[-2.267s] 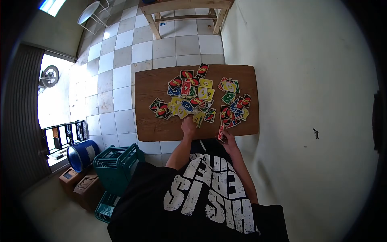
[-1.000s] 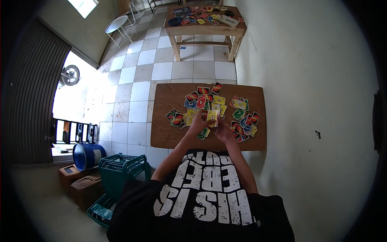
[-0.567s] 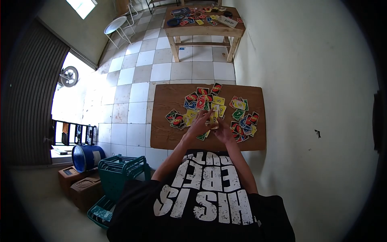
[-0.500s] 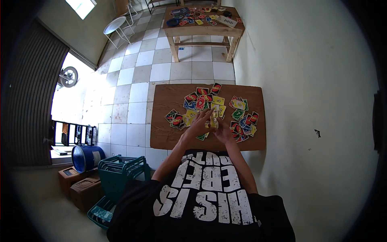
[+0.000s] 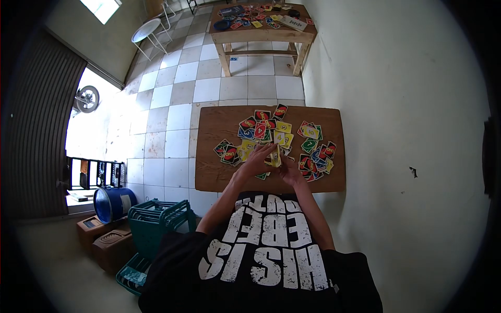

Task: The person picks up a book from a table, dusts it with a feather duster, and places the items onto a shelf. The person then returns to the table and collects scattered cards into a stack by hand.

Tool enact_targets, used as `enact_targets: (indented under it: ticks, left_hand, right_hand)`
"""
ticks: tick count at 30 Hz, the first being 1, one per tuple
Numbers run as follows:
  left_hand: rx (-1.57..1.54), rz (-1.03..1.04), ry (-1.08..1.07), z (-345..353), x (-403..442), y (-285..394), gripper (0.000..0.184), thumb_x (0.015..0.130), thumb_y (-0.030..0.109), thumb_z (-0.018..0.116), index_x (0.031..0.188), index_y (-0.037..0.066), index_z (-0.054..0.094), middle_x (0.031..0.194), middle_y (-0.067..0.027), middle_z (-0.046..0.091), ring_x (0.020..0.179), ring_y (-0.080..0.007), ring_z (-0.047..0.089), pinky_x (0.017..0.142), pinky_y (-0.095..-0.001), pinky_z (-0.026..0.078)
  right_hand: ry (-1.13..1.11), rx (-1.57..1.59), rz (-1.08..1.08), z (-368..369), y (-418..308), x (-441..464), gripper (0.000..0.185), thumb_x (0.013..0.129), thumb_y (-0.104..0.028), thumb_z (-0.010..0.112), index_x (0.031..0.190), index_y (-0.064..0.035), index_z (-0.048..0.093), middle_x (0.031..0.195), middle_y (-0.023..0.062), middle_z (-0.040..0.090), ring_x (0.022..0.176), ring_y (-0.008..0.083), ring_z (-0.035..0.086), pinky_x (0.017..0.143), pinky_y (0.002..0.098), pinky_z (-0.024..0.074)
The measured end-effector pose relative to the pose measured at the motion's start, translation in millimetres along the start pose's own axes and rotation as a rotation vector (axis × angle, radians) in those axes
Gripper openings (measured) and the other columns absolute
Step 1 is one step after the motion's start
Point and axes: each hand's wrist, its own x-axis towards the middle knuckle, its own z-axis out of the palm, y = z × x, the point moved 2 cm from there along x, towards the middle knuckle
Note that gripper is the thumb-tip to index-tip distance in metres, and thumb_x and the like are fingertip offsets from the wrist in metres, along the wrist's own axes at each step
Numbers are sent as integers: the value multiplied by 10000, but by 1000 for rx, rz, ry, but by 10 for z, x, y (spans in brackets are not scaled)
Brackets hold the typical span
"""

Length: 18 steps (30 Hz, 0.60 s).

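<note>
Nearest is the black shirt [image 5: 261,245] of the wearer, its front close to the near edge of the desk [image 5: 219,180]. Just beyond, the left hand [image 5: 255,163] and the right hand [image 5: 290,172] are close together, both closed on a small yellow-faced packet of cards [image 5: 275,158] above the desk. The left reaches over it from one side; the right supports the other. The packet appears bowed; the number of cards cannot be told, and some fingertips are hidden.

Principal risk: uneven pressure on a bowed packet could make cards spring or slip out. Any that fell would probably mix with the loose cards directly below, where a green card [image 5: 262,176] shows beside the left hand. Low wrists or forearms could also drag cards towards the near edge and over it.

Beyond the hands, the central heap [image 5: 260,130] lies overlapped and uneven, face-up and face-down cards mixed; a nudge could make it slide. The left-side cluster [image 5: 229,153] sits near it. The right-side cluster [image 5: 315,159] nearly meets the green 2 card [image 5: 309,145], so a sideways brush could merge groups.

Farther off, a blue card [image 5: 234,59] lies on the floor, below a wooden table [image 5: 261,35] bearing more scattered cards.
</note>
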Motion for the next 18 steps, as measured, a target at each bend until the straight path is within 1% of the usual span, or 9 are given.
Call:
enact_targets:
  ticks: [3, 7, 9, 10, 13, 16, 18]
  left_hand:
    - [-57, -4, -34, 11, -12, -55, 1011, 635, 380, 855, 1480, 125, 362, 1404, -149, 487, 1350, -349, 365, 1124, -451, 289]
    - [-125, -51, -108, -1, -24, -16, 987, 653, 380, 850, 1477, 130, 368, 1407, -146, 486, 1339, -350, 372, 1112, -453, 302]
    - [-164, -33, -110, 40, -61, -58, 940, 688, 392, 829, 1468, 126, 377, 1394, -153, 493, 1312, -352, 404, 1092, -443, 331]
    - [-185, -24, -110, 65, -82, -80, 917, 706, 399, 818, 1464, 124, 382, 1387, -156, 497, 1298, -353, 419, 1082, -438, 346]
    - [-306, -265, -44, 614, -190, -742, 785, 779, 408, 759, 1422, 106, 424, 1323, -157, 528, 1227, -353, 484, 1013, -447, 414]
    - [-3, -673, -190, 862, -374, -1086, 620, 795, 385, 735, 1312, 123, 515, 1266, -113, 548, 1198, -353, 511, 957, -487, 451]
    - [91, -748, -125, 913, -445, -1021, 559, 792, 379, 738, 1243, 112, 543, 1231, -100, 564, 1177, -338, 529, 911, -497, 473]
  right_hand:
    - [52, -50, 12, -21, 10, -2, 433, 940, -322, 618, 1296, -98, 518, 1164, 75, 643, 1029, 200, 651, 747, 339, 581]
    - [123, -82, 52, 3, 53, -42, 418, 932, -328, 623, 1266, -92, 535, 1132, 67, 653, 980, 185, 658, 754, 328, 578]
    - [167, -90, 58, -79, 87, -61, 404, 927, -326, 627, 1243, -86, 553, 1126, 70, 656, 971, 183, 661, 764, 329, 576]
    - [226, -139, 57, -135, 95, -80, 396, 923, -324, 630, 1228, -80, 563, 1125, 72, 657, 976, 186, 662, 765, 333, 575]
    - [373, -270, 66, -192, 97, -204, 377, 915, -321, 641, 1186, -64, 589, 1117, 76, 659, 977, 196, 668, 767, 343, 572]
    - [453, -348, 88, -267, 153, -353, 372, 910, -316, 650, 1164, -51, 594, 1100, 76, 662, 934, 214, 682, 761, 346, 569]
    - [494, -394, 107, -321, 182, -458, 379, 908, -312, 655, 1168, -47, 581, 1088, 77, 665, 885, 229, 692, 754, 342, 567]
